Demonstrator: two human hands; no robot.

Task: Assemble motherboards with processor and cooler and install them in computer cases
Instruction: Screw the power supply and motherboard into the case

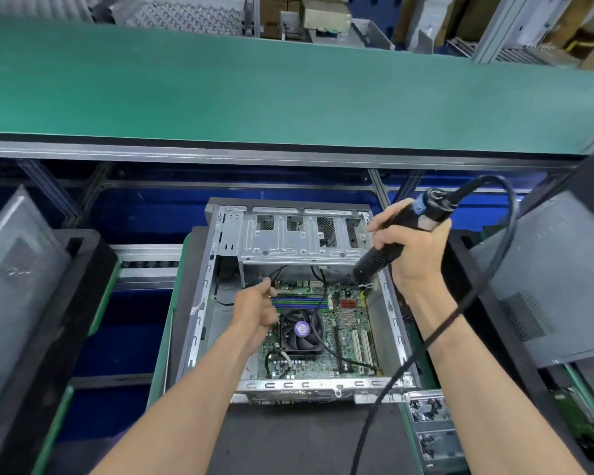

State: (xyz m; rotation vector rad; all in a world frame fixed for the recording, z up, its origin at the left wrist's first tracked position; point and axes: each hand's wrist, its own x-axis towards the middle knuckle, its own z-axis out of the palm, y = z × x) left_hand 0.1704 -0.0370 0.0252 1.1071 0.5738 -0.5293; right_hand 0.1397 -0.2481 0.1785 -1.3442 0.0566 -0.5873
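Right hand [413, 249] grips black corded electric screwdriver [393, 241] over far-right corner of green motherboard [343, 323] seated in open grey steel case [220, 269]; left hand [256, 317], loosely curled, seemingly empty; suggest keeping bit vertical on screw.

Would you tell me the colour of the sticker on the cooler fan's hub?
Purple, seen in the head view: sticker.

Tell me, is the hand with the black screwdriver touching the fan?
Apart. The head view shows the right hand gripping the screwdriver up over the case's far right side, well clear of the fan.
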